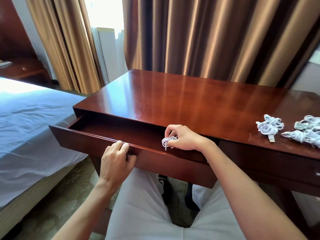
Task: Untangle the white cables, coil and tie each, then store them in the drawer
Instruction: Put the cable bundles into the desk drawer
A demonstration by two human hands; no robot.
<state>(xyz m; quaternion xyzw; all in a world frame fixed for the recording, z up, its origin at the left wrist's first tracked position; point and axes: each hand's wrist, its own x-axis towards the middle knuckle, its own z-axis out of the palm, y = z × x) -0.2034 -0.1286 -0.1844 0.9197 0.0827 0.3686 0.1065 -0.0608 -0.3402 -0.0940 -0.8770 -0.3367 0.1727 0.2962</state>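
Observation:
The desk's left drawer [103,141] is pulled open, and its inside is dark. My left hand [117,156] grips the drawer's front edge, fingers curled over the rim. My right hand [181,137] holds a small coiled white cable [167,141] over the open drawer, near its right end. Three more coiled white cables lie on the desk top at the far right: one with a USB plug [269,127], one behind it [310,123] and one nearer the front edge [301,135].
The glossy wooden desk [190,97] stands in front of brown curtains [190,32]. A bed with white sheets [26,118] is close on the left. My legs in light trousers [147,213] are under the drawer. A closed drawer [268,161] is on the right.

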